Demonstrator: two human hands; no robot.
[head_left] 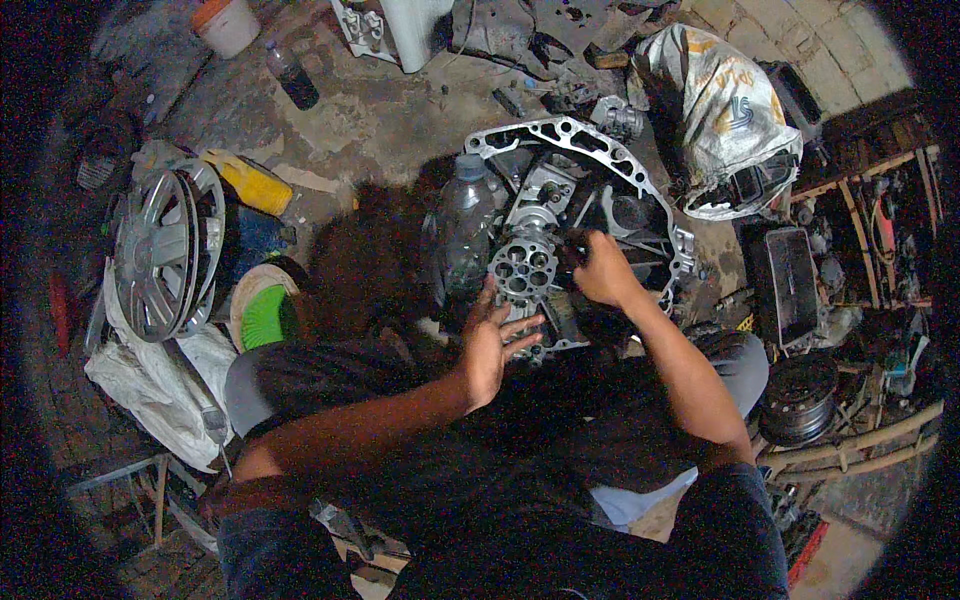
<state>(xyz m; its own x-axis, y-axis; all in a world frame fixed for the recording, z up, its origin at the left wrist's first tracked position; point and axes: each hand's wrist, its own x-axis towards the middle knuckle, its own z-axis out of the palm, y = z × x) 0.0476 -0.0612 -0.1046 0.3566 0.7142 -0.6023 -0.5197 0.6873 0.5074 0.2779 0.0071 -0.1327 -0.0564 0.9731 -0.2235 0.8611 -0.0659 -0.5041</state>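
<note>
Dim floor (372, 118), left hand (484, 358) spread beside metal disc (524, 270), right hand (606, 273) curled around half-hidden dark object (577, 246)

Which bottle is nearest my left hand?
The large clear bottle, at the left side of the metal housing; the dark bottle is much farther off, toward the picture's upper left.

Left side: two silver spoked wheel covers (157, 255) stand one behind the other, with a white sheet (150, 395) below them. A yellow container (250, 184) and a bright green ribbed part (263, 318) are located to their right. Upper left: a dark bottle (293, 82) and a white-and-orange bucket (230, 32) are positioned on the floor (385, 120). Right side: a printed white sack (725, 115), a rectangular tray (793, 285) and a dark wheel rim (798, 402).
</note>
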